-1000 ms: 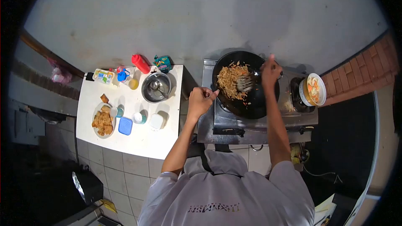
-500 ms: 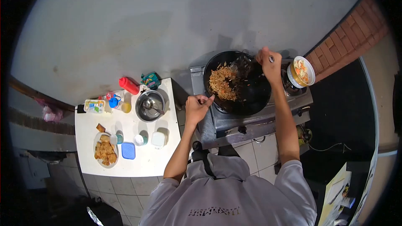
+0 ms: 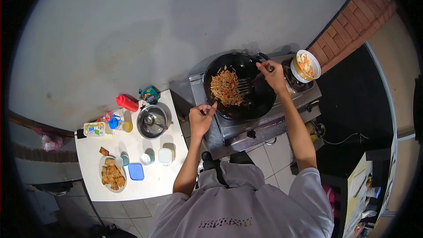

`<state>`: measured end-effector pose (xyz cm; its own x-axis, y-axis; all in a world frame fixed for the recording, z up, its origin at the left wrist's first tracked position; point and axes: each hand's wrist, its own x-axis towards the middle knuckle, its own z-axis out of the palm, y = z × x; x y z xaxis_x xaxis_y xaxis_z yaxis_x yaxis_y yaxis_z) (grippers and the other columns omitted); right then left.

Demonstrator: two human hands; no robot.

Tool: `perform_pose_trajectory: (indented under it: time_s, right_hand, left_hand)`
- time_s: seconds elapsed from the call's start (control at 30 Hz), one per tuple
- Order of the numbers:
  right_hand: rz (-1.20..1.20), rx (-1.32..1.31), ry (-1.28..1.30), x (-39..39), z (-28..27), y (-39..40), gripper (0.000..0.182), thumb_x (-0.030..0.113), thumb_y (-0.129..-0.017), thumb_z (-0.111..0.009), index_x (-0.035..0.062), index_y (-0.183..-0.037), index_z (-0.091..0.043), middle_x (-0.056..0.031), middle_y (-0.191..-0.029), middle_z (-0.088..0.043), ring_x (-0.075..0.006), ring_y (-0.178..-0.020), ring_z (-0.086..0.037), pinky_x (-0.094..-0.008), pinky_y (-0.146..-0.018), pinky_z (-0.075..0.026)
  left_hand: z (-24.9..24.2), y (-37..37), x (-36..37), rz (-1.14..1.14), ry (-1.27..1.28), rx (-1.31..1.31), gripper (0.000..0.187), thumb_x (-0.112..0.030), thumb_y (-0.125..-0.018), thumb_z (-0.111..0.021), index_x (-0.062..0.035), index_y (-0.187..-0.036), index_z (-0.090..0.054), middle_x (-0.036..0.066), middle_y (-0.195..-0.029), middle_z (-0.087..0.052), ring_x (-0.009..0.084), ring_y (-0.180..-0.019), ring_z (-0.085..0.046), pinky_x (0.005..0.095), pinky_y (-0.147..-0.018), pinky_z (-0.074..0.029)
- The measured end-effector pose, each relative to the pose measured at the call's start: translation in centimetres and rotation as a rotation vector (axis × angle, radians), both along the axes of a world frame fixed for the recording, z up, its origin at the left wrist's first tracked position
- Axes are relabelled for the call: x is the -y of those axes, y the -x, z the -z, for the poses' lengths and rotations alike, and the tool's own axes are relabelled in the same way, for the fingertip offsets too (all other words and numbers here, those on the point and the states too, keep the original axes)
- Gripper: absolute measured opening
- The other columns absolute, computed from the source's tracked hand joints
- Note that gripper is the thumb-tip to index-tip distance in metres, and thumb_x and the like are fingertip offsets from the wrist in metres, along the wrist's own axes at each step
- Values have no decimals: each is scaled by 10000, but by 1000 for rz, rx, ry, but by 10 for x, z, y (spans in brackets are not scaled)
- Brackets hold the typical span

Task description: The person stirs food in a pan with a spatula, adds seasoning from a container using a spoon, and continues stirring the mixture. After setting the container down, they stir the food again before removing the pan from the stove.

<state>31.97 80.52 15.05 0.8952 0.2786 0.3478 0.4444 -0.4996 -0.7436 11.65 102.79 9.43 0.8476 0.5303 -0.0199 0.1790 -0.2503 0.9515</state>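
A black wok sits on the gas stove, with shredded, browned food flecked with orange heaped in its left half. My left hand is closed at the wok's left rim, around a dark handle that mostly hides behind the fingers. Over the right side of the wok, my right hand grips the handle of a dark slotted spatula. The spatula's blade rests against the right edge of the food.
On the stove's right burner stands a bowl of cut vegetables. The white table at left holds a metal bowl with a ladle, a red bottle, a plate of fried pieces, and several small containers. A wall rises behind the stove.
The spatula has come down from the wok's far side to the food's right edge, and my right hand has lowered. The food is now a more compact heap. The camera view has shifted.
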Motion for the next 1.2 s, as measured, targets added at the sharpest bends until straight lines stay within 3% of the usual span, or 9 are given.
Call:
perform_pose_trajectory:
  time_s: [0.17, 0.27, 0.33, 0.53, 0.7, 0.9, 1.1, 1.17, 1.2]
  right_hand:
    - [136, 244, 126, 5, 12, 12, 327, 267, -863, -676, -29, -732, -634, -89, -561, -584, -178, -482, -578, -300, -462, -414]
    - [342, -41, 298, 9, 4, 19, 329, 264, -839, -699, -43, -740, -633, -100, -557, -596, -166, -477, -608, -308, -460, -446]
    - [193, -445, 96, 7, -23, 34, 240, 195, -829, -687, -43, -825, -658, -235, -681, -632, -344, -653, -652, -420, -670, -500]
    - [-109, 43, 213, 20, -74, 54, 221, 105, -843, -648, -32, -1015, -666, -214, -851, -673, -331, -785, -664, -376, -736, -503]
    - [-254, -17, 206, 8, -79, 24, 232, 91, -847, -640, -24, -1047, -658, -213, -957, -666, -330, -824, -648, -360, -737, -506]
    - [-472, 211, 300, -7, 1, -10, 232, 128, -878, -623, 45, -1092, -660, -173, -1132, -636, -322, -1019, -620, -368, -851, -491]
    - [-611, 61, 292, 17, -42, 16, 241, 68, -845, -643, 55, -1085, -663, -142, -898, -651, -270, -820, -627, -339, -713, -500]
    - [-508, 238, 168, 10, -46, 2, 247, 38, -832, -645, 54, -1079, -661, -124, -814, -613, -256, -699, -575, -343, -651, -473]
    - [-515, 110, 199, 1, -64, 1, 231, 141, -872, -626, 52, -1082, -660, -168, -862, -622, -319, -752, -604, -408, -742, -488]
  left_hand:
    - [4, -2, -2, 17, 36, 19, 295, -218, -783, -759, 31, -674, -644, -23, -554, -462, 57, -534, -411, 239, -490, -336]
    - [12, -1, -1, 22, 41, 44, 278, -201, -784, -763, 30, -681, -647, -27, -560, -461, 55, -536, -400, 234, -490, -331]
    - [13, -1, -2, 16, 33, 66, 303, -229, -773, -771, 46, -709, -659, -14, -546, -461, 67, -522, -402, 246, -483, -343]
    - [2, 0, 0, 6, 90, 22, 307, -240, -780, -768, 40, -710, -665, -32, -558, -459, 55, -533, -394, 231, -487, -334]
    - [7, 2, 3, 0, 60, 42, 303, -234, -791, -757, 45, -717, -662, -27, -557, -463, 56, -531, -396, 230, -489, -337]
    - [11, 1, 7, -91, 12, 76, 294, -216, -792, -753, 48, -714, -651, -18, -552, -458, 51, -528, -394, 234, -484, -339]
    - [9, 2, 8, -89, 87, 21, 255, -186, -813, -737, 46, -736, -664, -36, -561, -456, 38, -527, -395, 219, -476, -324]
    - [11, 4, 10, -100, 37, 15, 251, -184, -814, -736, 46, -741, -666, -35, -562, -456, 37, -528, -396, 219, -475, -324]
    - [10, 2, 9, -93, -8, 14, 247, -182, -816, -735, 45, -746, -668, -33, -562, -456, 36, -528, -397, 219, -474, -324]
